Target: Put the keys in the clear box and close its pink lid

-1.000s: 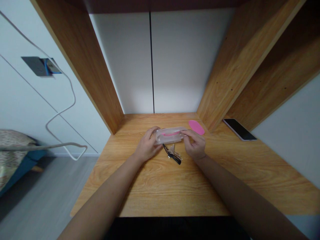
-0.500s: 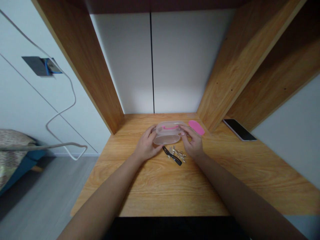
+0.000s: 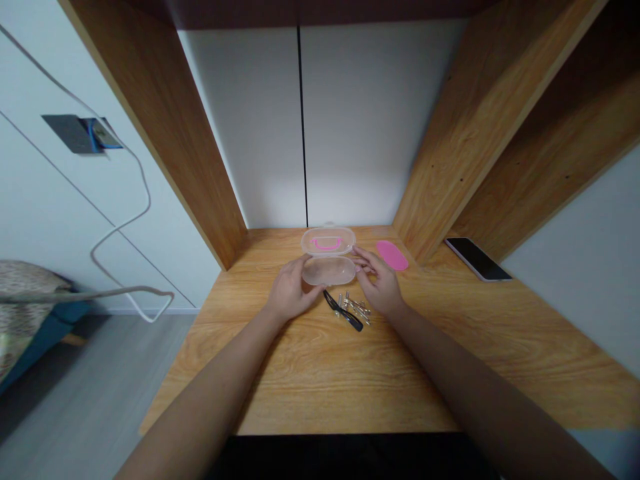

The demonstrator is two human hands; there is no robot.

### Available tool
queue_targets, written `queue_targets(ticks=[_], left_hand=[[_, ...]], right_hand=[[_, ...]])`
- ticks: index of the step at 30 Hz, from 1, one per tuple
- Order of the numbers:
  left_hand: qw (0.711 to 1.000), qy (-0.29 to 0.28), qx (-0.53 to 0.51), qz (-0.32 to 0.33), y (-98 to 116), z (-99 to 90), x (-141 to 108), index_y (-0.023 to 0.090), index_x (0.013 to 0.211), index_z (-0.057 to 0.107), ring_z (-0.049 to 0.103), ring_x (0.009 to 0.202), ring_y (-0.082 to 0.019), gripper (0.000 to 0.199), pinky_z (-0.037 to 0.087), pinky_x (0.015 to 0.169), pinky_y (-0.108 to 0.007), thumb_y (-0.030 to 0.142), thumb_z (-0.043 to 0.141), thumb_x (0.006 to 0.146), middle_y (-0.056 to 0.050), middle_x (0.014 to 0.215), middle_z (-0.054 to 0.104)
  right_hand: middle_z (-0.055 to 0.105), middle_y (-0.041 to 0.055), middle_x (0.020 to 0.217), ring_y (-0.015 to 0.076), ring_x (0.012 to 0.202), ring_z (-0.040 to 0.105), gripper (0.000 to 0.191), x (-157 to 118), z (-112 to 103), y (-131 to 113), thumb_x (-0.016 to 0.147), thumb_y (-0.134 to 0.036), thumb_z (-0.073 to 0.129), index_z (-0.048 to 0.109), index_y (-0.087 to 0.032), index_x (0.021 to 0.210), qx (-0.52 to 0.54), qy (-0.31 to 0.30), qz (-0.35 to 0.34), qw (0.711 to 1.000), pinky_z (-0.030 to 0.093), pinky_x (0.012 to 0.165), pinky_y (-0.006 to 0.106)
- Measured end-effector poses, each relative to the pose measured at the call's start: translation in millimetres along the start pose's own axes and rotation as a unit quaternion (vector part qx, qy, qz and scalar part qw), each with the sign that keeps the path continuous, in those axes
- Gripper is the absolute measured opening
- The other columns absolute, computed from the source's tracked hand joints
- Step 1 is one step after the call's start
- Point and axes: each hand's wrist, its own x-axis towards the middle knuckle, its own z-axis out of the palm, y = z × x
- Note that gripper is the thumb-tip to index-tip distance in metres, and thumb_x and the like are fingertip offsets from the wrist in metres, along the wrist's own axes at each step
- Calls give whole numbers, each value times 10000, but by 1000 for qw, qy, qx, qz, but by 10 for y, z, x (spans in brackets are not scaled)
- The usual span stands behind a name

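A person sits at a honey-coloured wooden desk (image 3: 320, 380), both bare forearms reaching forward from the bottom of the view. Between the hands, near the back of the desk, a clear plastic hinged case (image 3: 329, 257) lies open and flat. Its far half carries a bright pink moulded handle (image 3: 327, 245), and its empty near half is a shallow, cloudy oval tray.

The left hand (image 3: 290, 290) is cupped around the case's left end, its fingers curled onto the near half in what looks like a light hold. The right hand (image 3: 377, 283) sits apart from it, its fingers spread, with the fingertips (image 3: 357, 252) just touching the case's right end and not clamped on it.

Just in front of the case, between the wrists, lie a slim black object (image 3: 343, 311) and a small cluster of silver metal clips (image 3: 356, 307), side by side. A flat pink oval pad (image 3: 392, 255) lies to the right of the case. Farther right, a black smartphone (image 3: 478, 259) rests face up beside a wooden side panel (image 3: 465, 147).
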Motion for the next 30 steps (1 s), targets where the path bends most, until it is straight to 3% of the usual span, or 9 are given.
queue_targets(ticks=[4, 8, 13, 17, 19, 25, 30], left_hand=[[999, -20, -20, -19, -2, 0, -7, 192, 1380, 408, 606, 1199, -335, 683, 484, 1032, -517, 489, 691, 834, -163, 1342, 598], [998, -32, -26, -42, -4, 10, -14, 171, 1403, 366, 597, 1220, -342, 708, 486, 1028, -516, 496, 668, 850, -186, 1361, 580], [997, -44, -28, -63, -8, 12, -14, 155, 1421, 333, 616, 1197, -351, 720, 504, 994, -516, 510, 636, 873, -205, 1331, 598], [997, -39, -27, -62, -31, 7, -9, 157, 1404, 364, 639, 1159, -345, 697, 515, 970, -502, 527, 629, 876, -198, 1298, 624], [997, -38, -19, -61, -42, 7, -8, 153, 1405, 372, 635, 1165, -343, 686, 506, 978, -504, 531, 614, 886, -199, 1297, 625], [994, -61, 15, -90, -49, 21, -13, 130, 1415, 396, 617, 1177, -335, 628, 484, 998, -481, 529, 512, 945, -194, 1266, 644], [994, -64, 21, -92, -59, 35, -19, 122, 1422, 400, 622, 1160, -333, 640, 478, 996, -471, 532, 510, 943, -195, 1251, 649]], right_hand=[[710, 84, 1182, 208, 1058, 680, 347, 6, -20, -4, 910, -187, 530, 667, -241, 1224, -31, -27, -14, 999, 587, 882, 353], [700, 84, 1192, 207, 1059, 672, 361, 14, -12, -18, 906, -176, 526, 657, -241, 1236, -28, -32, -16, 999, 592, 864, 358], [709, 70, 1115, 218, 1056, 661, 322, 30, -30, -95, 874, -146, 561, 703, -258, 1141, -57, -37, -81, 994, 554, 947, 415], [710, 67, 1008, 225, 952, 664, 243, 37, -95, -140, 835, -168, 628, 740, -269, 1025, -82, -53, -133, 986, 564, 846, 403], [711, 61, 952, 213, 879, 661, 232, 35, -125, -157, 826, -181, 648, 736, -260, 1025, -87, -88, -147, 981, 556, 791, 379], [654, 1, 653, 148, 638, 603, 52, 16, -128, -248, 819, -244, 700, 735, -211, 839, -96, -304, -143, 937, 472, 652, 284], [668, -6, 670, 161, 668, 630, 233, -5, -101, -287, 757, -348, 780, 740, -211, 941, -125, -391, -109, 905, 473, 681, 279]])
